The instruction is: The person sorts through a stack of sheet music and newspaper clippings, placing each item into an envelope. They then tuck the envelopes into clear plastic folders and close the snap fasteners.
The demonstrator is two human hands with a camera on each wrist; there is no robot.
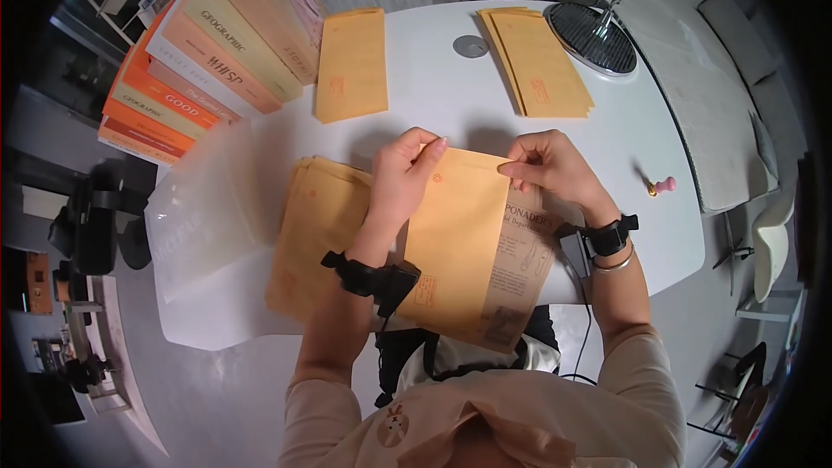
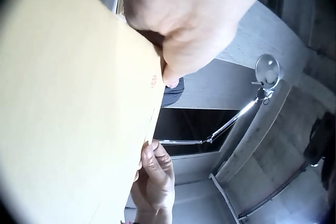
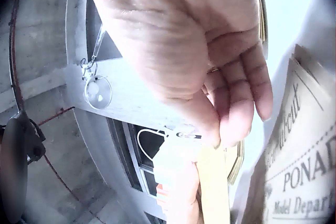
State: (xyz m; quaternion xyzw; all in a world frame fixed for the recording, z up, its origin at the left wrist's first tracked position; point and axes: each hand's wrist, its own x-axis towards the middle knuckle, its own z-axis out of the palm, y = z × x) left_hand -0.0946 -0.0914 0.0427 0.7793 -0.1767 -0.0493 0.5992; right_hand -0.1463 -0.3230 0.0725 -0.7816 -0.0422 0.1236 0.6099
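A yellow-brown paper envelope (image 1: 455,234) is held up by its top edge between both hands. The left hand (image 1: 403,175) pinches its upper left corner, thumb in front; in the left wrist view the left hand (image 2: 181,19) grips the envelope (image 2: 79,103) at its edge. At the upper right corner the right hand (image 1: 555,169) pinches it between thumb and fingers; the right wrist view shows the right hand (image 3: 184,50) with thumb and fingertip on the envelope (image 3: 212,182). Behind and to the right lies a brown printed sheet (image 1: 524,251), partly covered by the envelope.
More envelopes (image 1: 316,234) lie left of the hands, beside a translucent plastic bag (image 1: 204,217). Two further envelope piles (image 1: 354,65) (image 1: 542,65) are at the back. Books (image 1: 208,61) stand back left; a lamp base (image 1: 593,39) and a pink-handled stamp (image 1: 663,185) are right.
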